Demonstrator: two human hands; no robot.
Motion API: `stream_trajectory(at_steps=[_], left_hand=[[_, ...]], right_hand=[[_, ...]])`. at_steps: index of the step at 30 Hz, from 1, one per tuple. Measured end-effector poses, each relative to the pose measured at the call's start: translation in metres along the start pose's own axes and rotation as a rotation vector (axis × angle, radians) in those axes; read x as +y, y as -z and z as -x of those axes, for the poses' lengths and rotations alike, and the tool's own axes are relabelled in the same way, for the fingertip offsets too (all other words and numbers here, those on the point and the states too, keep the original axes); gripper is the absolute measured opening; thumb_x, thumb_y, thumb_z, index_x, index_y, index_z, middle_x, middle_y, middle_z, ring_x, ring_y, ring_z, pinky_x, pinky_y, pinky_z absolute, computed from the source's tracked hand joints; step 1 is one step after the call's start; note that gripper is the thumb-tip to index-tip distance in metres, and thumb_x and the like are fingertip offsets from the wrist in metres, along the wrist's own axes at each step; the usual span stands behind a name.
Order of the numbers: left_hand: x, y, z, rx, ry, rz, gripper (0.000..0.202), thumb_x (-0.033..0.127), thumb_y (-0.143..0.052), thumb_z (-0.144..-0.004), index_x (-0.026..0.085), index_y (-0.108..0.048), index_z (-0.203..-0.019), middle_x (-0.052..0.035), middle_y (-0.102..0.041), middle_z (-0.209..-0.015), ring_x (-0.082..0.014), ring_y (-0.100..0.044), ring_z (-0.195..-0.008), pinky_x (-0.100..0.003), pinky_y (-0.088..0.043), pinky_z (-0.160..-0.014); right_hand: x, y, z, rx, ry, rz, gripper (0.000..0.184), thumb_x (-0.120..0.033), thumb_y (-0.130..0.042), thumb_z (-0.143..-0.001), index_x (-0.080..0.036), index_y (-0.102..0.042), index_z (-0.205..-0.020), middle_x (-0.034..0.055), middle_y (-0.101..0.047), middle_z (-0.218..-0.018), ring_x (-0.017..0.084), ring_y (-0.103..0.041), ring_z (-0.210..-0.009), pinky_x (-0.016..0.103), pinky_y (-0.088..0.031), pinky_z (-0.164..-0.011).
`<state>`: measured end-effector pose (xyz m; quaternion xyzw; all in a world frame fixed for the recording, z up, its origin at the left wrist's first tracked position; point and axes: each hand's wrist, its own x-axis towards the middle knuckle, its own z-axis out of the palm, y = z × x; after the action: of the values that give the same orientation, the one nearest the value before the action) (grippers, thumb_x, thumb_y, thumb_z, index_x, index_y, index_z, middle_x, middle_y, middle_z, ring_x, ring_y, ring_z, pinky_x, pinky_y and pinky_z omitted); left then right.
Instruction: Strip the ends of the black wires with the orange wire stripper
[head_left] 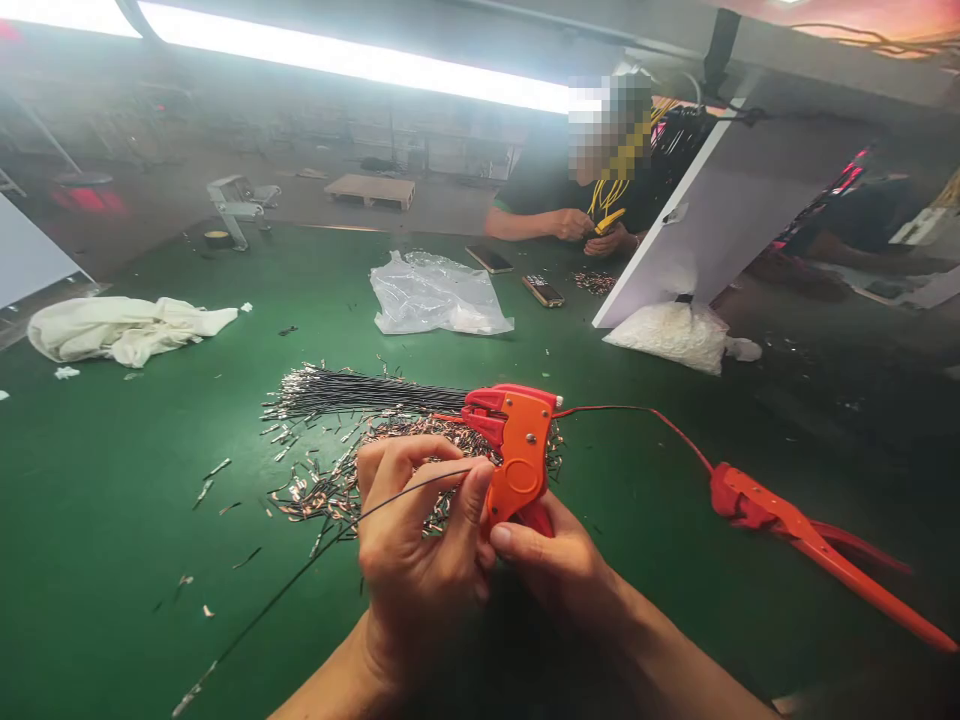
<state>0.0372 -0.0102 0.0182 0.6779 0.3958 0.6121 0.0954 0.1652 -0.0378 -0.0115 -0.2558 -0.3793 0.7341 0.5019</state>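
Note:
In the head view, my left hand (420, 530) pinches a thin black wire (300, 572) between thumb and finger. The wire slants down to the lower left and ends in a metal terminal. My right hand (559, 560) is wrapped around the handle of an orange and red wire stripper (523, 440), whose red jaws point left. My left fingertips are close beside the tool; whether they touch it I cannot tell. Behind the hands lies a bundle of black wires (360, 392) with metal ends to the left. Scattered wire scraps (319, 490) with copper strands surround it.
A second red-orange stripper (795, 525) lies at right, by a red cord (664, 420). Further back are a clear plastic bag (435, 295), two phones (544, 291), a white cloth (120, 328) and a bag of white pieces (671, 335). A co-worker (547, 190) sits opposite, holding a yellow-handled tool.

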Motion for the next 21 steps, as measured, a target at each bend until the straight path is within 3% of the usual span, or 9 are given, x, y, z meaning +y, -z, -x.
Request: stream_trajectory(at_steps=[9, 12, 16, 21], left_hand=[[0.004, 0.002, 0.002, -0.037, -0.123, -0.048, 0.016, 0.005, -0.068, -0.080, 0.020, -0.067, -0.086, -0.0024, -0.063, -0.083, -0.0174, -0.052, -0.083, -0.034, -0.040, -0.076], [0.001, 0.001, 0.003, -0.031, -0.142, -0.075, 0.016, 0.006, -0.068, -0.081, 0.021, -0.068, -0.087, -0.0021, -0.064, -0.082, -0.0172, -0.053, -0.081, -0.035, -0.041, -0.075], [-0.005, 0.000, 0.004, -0.042, -0.109, -0.092, 0.013, 0.009, -0.069, -0.082, 0.022, -0.068, -0.086, -0.0012, -0.063, -0.080, -0.0168, -0.052, -0.081, -0.035, -0.041, -0.076], [-0.011, -0.003, 0.004, -0.021, -0.019, -0.064, 0.009, 0.013, -0.068, -0.084, 0.021, -0.068, -0.082, -0.0010, -0.063, -0.079, -0.0169, -0.053, -0.082, -0.035, -0.042, -0.076]], right_hand=[[0.001, 0.001, 0.004, 0.128, -0.025, 0.042, 0.029, -0.041, -0.068, -0.086, -0.016, -0.058, -0.077, -0.0001, -0.060, -0.058, 0.015, -0.060, -0.045, 0.026, -0.050, -0.045], [0.002, 0.000, 0.003, 0.146, -0.053, 0.048, 0.035, -0.046, -0.069, -0.084, -0.015, -0.058, -0.073, -0.0018, -0.056, -0.051, 0.012, -0.056, -0.038, 0.022, -0.046, -0.038], [0.004, 0.000, 0.001, 0.170, -0.102, 0.032, 0.044, -0.051, -0.069, -0.082, -0.016, -0.051, -0.062, -0.0073, -0.045, -0.042, 0.007, -0.045, -0.028, 0.018, -0.040, -0.029], [0.005, 0.000, 0.001, 0.159, -0.160, -0.019, 0.046, -0.054, -0.070, -0.081, -0.018, -0.047, -0.065, -0.0083, -0.046, -0.041, 0.007, -0.042, -0.026, 0.017, -0.040, -0.027]])
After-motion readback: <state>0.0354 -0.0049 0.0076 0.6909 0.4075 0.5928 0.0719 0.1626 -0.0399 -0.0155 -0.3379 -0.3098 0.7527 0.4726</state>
